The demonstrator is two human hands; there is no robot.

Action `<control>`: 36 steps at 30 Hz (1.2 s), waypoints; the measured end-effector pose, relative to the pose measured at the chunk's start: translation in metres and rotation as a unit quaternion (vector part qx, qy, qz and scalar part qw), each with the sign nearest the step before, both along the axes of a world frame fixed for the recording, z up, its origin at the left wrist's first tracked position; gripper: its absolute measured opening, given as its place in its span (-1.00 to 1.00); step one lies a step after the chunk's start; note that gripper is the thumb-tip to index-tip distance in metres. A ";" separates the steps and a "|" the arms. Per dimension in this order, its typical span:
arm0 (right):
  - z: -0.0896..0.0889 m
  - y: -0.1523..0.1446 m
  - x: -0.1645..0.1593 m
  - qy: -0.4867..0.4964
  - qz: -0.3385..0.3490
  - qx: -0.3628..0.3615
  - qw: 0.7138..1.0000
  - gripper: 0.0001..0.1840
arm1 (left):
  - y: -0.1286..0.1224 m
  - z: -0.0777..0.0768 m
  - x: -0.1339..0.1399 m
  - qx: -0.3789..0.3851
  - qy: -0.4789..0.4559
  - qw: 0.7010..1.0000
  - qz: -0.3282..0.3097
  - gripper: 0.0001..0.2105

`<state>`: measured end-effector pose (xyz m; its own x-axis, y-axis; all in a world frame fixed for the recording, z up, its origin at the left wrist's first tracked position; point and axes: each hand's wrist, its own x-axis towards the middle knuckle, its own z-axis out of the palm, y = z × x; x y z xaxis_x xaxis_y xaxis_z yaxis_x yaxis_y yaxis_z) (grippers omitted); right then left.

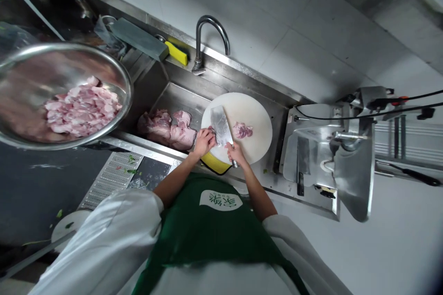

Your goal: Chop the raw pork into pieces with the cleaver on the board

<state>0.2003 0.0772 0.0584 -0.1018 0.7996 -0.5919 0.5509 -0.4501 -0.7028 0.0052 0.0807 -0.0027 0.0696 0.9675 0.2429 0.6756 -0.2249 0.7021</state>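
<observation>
Cleaver (220, 124): silver-grey blade, mottled with whitish smears. Chopping board (258, 150): plain white. Meat on the board (242, 130): pink, red patches. Large meat pieces (166, 130): pale pink, deeper red areas. Diced meat (83, 109): light pink mixed with off-white. Bowl (20, 122): silver, brownish-pink tint inside. Sink (187, 94): dull silver-grey. Yellow item under board (215, 164): edged black. Apron (204, 235): solid dark green; logo patch (221, 200) white with green characters. Sleeves (117, 226): plain white. Faucet (211, 19): dark chrome. Long block (140, 39): grey-green. Handled tool beside it (177, 53): bright yellow. Wall tiles (256, 4): pale grey, thin darker joint lines. Slicer (355, 175): silver; cable (411, 109) black. Grate (104, 189): light grey, rows of slots. Scraps (131, 171): green.
</observation>
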 end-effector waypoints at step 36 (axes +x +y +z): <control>0.020 -0.066 0.078 0.097 -0.221 0.071 0.968 -0.40 | 0.032 0.028 -0.049 -0.059 0.163 0.958 -0.227 -0.35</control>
<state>0.2784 0.0110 0.0788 0.1704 0.8618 -0.4777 0.1775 -0.5037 -0.8454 -0.0442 0.1128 0.0248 0.5433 0.8391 0.0269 0.7146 -0.4791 0.5097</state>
